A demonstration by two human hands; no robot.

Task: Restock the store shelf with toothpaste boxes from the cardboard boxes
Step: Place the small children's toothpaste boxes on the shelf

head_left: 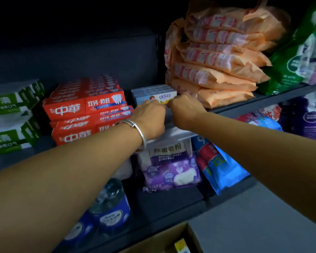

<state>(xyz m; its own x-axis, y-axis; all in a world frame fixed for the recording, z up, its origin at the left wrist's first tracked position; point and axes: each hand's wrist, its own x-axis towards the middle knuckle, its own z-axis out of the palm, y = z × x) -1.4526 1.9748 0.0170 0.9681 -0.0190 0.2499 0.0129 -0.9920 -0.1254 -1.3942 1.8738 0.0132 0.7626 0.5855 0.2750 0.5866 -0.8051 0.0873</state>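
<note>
Your two hands meet at the front of the pale blue toothpaste boxes [154, 94], which stand on the shelf [263, 102] between the red toothpaste boxes [88, 106] and the stack of orange packs [213, 70]. The pale blue boxes lie directly ahead of both hands, with their long axis running across the shelf, left to right, and their printed front faces toward you. The left hand [150, 119] rests with its fingers curled against the lower left of the front box; the right hand [185, 108] is closed in a loose fist at the lower right corner. Neither hand is clearly nearer; both touch or almost touch the front face. Whether either hand actually grips a box cannot be determined, because the fingertips are hidden behind the knuckles. Both arms are extended forward and slightly upward, wrists straight, forearms converging. The likely next move is a push straight back or a squaring of the stack. The cardboard box [171, 240] sits low and near you, below your arms.
</note>
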